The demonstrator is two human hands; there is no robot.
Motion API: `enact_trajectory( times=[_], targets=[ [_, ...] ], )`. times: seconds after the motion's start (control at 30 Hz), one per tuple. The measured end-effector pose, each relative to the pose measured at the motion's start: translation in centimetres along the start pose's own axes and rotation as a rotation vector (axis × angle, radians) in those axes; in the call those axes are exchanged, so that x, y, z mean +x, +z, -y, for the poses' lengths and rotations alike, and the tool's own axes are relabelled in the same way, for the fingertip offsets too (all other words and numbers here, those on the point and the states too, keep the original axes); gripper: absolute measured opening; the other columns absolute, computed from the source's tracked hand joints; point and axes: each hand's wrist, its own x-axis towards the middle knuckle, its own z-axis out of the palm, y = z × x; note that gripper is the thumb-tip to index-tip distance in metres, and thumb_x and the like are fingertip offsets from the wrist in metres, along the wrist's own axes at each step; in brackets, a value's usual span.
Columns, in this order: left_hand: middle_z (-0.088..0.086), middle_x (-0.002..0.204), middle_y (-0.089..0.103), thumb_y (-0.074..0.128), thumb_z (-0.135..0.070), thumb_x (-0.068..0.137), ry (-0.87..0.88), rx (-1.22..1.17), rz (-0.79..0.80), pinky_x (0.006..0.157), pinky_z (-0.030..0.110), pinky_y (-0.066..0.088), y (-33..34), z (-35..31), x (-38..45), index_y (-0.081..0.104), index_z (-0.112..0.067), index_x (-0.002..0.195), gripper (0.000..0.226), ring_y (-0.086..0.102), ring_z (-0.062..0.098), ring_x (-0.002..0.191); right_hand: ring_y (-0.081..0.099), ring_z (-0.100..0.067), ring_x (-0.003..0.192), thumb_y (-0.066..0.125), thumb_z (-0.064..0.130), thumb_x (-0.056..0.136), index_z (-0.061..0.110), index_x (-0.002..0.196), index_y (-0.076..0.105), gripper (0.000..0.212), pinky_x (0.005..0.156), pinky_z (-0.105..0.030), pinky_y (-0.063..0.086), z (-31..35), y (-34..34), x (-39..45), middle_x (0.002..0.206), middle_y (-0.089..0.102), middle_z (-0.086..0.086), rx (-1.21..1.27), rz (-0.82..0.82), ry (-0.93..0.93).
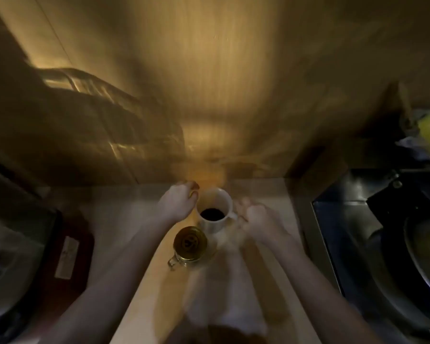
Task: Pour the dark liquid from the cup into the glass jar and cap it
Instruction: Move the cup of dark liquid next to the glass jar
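A white cup (215,225) with dark liquid (212,214) in its bottom stands on the pale counter (144,281). Just in front of it stands a glass jar with a side handle (184,260), and a gold lid (190,241) sits on its mouth. My left hand (178,203) hovers at the cup's left rim with fingers curled, holding nothing that I can see. My right hand (255,216) is right of the cup, by its handle, fingers loosely apart and blurred by motion.
A steel sink (358,219) with a dark pan (420,256) lies to the right. A dark appliance with a white label (66,256) sits to the left. A wooden wall (209,95) rises behind the counter, with a wire rack (90,90) at upper left.
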Motion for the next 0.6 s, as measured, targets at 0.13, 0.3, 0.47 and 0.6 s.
enact_trajectory(
  times=[0.13, 0.3, 0.47, 0.6],
  targets=[
    [0.013, 0.146, 0.037, 0.04, -0.02, 0.092, -0.017, -0.039, 0.048, 0.107, 0.037, 0.029, 1.5, 0.9, -0.2, 0.032, -0.016, 0.139, 0.048, 0.035, 0.029, 0.134, 0.041, -0.026, 0.126, 0.051, 0.02, 0.091, 0.014, 0.145, 0.024, 0.061, 0.097, -0.037, 0.043, -0.2, 2.6, -0.1, 0.141, 0.041, -0.008, 0.12, -0.063, -0.048],
    [0.012, 0.152, 0.03, 0.041, 0.005, 0.08, -0.027, -0.108, 0.116, 0.11, 0.033, 0.026, 3.0, 2.0, -0.1, 0.022, -0.015, 0.143, 0.069, 0.028, 0.026, 0.139, 0.032, -0.019, 0.136, 0.054, 0.008, 0.088, 0.015, 0.147, 0.023, 0.067, 0.111, -0.036, 0.033, 0.1, 5.7, 0.3, 0.149, 0.035, -0.004, 0.435, -0.108, -0.034],
    [0.013, 0.142, 0.045, 0.062, -0.006, 0.078, -0.075, -0.29, 0.127, 0.103, 0.036, 0.037, 3.5, 1.8, 0.1, 0.031, -0.013, 0.137, 0.067, 0.04, 0.028, 0.133, 0.057, -0.026, 0.11, 0.05, -0.005, 0.089, 0.0, 0.124, 0.055, 0.035, 0.08, -0.013, 0.036, 1.1, 6.2, 0.0, 0.12, 0.063, -0.015, 0.747, -0.247, 0.084],
    [0.014, 0.133, 0.049, 0.067, 0.002, 0.071, -0.144, -0.406, 0.168, 0.09, 0.034, 0.048, 3.1, 1.1, 0.2, 0.044, -0.008, 0.122, 0.057, 0.048, 0.028, 0.125, 0.059, -0.019, 0.088, 0.05, -0.002, 0.091, 0.001, 0.109, 0.063, 0.022, 0.068, -0.021, 0.04, 1.1, 5.5, 0.4, 0.099, 0.068, -0.012, 0.803, -0.282, 0.137]
  ],
)
